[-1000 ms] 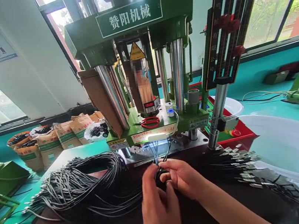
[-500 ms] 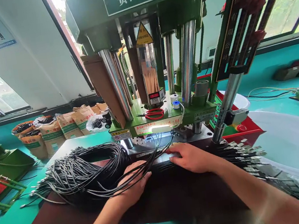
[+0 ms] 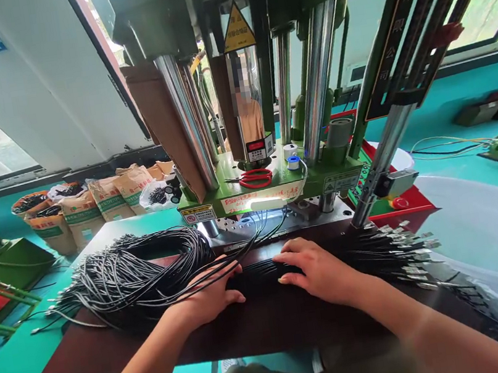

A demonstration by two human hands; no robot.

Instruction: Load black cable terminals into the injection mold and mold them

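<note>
Several black cables run from under the press's light across the back of my left hand [image 3: 211, 292]. Its fingers are stretched and the thumb stands apart, with no visible grip. My right hand [image 3: 315, 270] is open, fingertips at a flat row of black cables [image 3: 262, 272] on the dark brown board [image 3: 279, 325]. Metal connectors [image 3: 412, 249] end that row on the right. Left of my hands lies a large looped bundle of black cables [image 3: 122, 280]. Cable ends pass into the green press [image 3: 274, 198], where their tips are hidden.
Red-handled pliers [image 3: 256, 178] and a blue-and-white spool [image 3: 293, 163] rest on the press's ledge. A steel post [image 3: 379, 161] and a red control box [image 3: 404, 204] stand at right, beside a large white tub [image 3: 485, 232]. Sacks [image 3: 83, 220] stand behind left.
My right hand has come away from the cables leading into the press and lowered to the row. My left thumb has spread away from its fingers. The view has shifted slightly.
</note>
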